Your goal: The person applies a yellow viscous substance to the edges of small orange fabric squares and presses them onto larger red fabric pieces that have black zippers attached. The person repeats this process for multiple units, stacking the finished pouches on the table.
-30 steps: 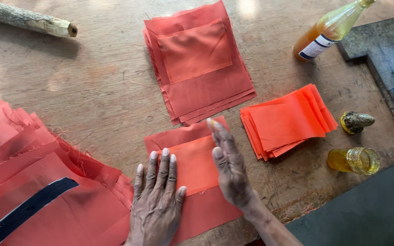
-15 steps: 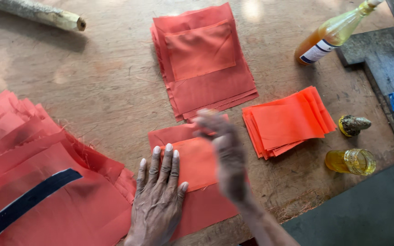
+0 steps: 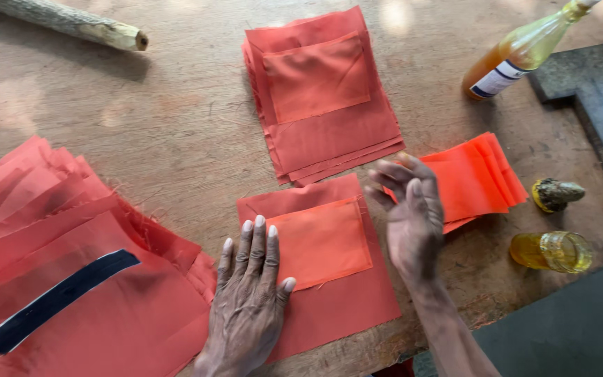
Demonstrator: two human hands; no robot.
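Hands [image 3: 249, 300] w/ flat sq. orange cloth [image 3: 329, 279], rough wood table [image 3: 176, 119].

My left hand [image 3: 249, 297] lies flat, fingers spread, on the left edge of a red fabric panel [image 3: 329, 307] on the wooden table [image 3: 176, 126]. A smaller orange patch [image 3: 322, 241] sits on that panel, just beside my fingertips. My right hand [image 3: 410, 216] is raised above the panel's right edge, fingers loosely curled, holding nothing. Beyond it lies a stack of orange patches [image 3: 479, 174]. A stack of red panels [image 3: 322, 98] with a patch on top lies farther up the table. Large red fabric pieces [image 3: 71, 251] with a dark stripe [image 3: 57, 300] fan out at left.
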